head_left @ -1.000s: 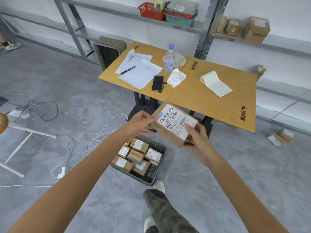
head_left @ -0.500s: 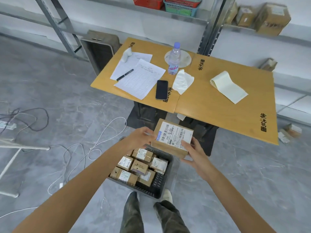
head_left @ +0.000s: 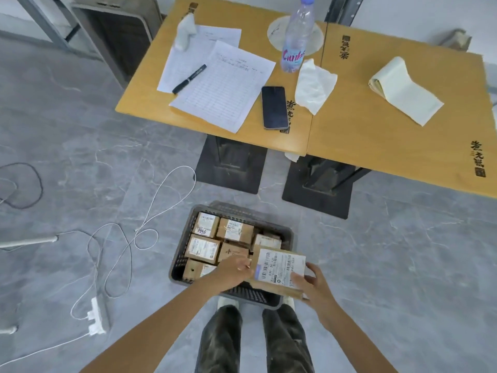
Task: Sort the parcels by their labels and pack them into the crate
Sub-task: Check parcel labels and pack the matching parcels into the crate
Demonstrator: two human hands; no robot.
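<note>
One labelled parcel (head_left: pixel 279 268) hangs over the near right corner of the crate (head_left: pixel 178 261), left hand (head_left: pixel 233 271) gripping its left edge, right hand (head_left: pixel 314 288) clasping its right.

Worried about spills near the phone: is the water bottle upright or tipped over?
Upright. The water bottle stands on its base on a round white disc on the table, neck up.

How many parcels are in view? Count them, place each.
7. Six in the crate: far-left parcel, far-middle parcel, right parcel, middle-left parcel, centre parcel, near-left parcel. The held parcel, gripped by left hand and right hand, is over its near right. Others may hide beneath.
</note>
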